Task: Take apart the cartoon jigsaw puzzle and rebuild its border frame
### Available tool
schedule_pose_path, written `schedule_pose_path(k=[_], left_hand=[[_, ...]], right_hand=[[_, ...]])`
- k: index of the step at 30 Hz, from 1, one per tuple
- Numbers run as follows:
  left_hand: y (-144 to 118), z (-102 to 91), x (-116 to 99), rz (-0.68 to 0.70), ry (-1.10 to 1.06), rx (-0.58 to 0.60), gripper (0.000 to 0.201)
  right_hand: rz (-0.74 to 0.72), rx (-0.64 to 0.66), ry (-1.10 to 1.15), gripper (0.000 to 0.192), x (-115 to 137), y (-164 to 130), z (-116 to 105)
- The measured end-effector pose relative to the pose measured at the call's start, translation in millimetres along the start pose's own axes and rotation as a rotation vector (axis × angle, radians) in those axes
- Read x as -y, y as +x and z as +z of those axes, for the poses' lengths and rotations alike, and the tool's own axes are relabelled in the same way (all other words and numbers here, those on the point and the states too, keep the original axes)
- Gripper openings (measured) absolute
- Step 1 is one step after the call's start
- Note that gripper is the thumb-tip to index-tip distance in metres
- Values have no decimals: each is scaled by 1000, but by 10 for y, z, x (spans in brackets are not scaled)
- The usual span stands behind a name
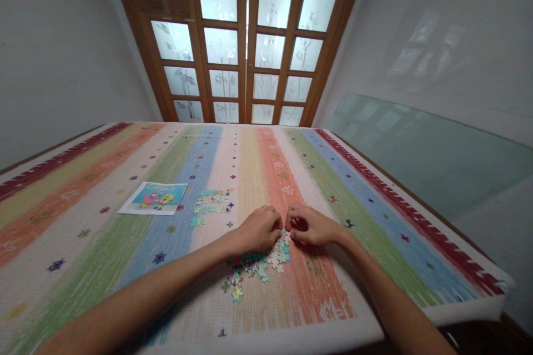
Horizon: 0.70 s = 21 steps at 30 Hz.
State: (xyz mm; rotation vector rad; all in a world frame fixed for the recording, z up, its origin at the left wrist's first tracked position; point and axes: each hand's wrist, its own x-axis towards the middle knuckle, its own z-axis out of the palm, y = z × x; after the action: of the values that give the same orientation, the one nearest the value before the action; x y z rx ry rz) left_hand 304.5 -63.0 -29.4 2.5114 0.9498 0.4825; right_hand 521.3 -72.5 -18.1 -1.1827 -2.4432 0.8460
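The loose heap of small, pastel cardboard jigsaw pieces (258, 266) lies on the striped woven tablecloth (125, 244) just in front of you, near the table's close edge. Your left hand (260, 228) and right hand (310, 226) meet above the heap's far end, fingers curled inward and tips nearly touching, as if joining pieces there; what they pinch is too small to tell. Farther left, a flat cluster of teal pieces (211, 201) sits apart from the heap, probably sorted by colour. Beside it lies the cartoon reference picture (154, 198), face up where you can glance at it. Wooden doors with frosted glass panes (245, 44) stand beyond the table.
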Motion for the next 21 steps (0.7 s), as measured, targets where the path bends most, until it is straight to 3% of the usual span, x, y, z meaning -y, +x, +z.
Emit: schedule_pose_path(k=[6, 10, 12, 15, 17, 21], left_hand=[[24, 10, 27, 11, -66, -42, 9], [-31, -89, 22, -7, -114, -56, 7], [-98, -194, 50, -21, -133, -67, 4], [-272, -413, 175, -37, -147, -101, 16], [-437, -580, 319, -19, -132, -158, 25], [-823, -869, 654, -63, -99, -200, 17]], right_hand=[[4, -5, -17, 12, -1, 3, 0], [-11, 2, -30, 14, -6, 10, 2], [-17, 6, -34, 15, -10, 12, 3], [-15, 16, -31, 14, -14, 14, 3], [-14, 21, -30, 13, -15, 14, 2], [-6, 28, -26, 13, -17, 12, 4]])
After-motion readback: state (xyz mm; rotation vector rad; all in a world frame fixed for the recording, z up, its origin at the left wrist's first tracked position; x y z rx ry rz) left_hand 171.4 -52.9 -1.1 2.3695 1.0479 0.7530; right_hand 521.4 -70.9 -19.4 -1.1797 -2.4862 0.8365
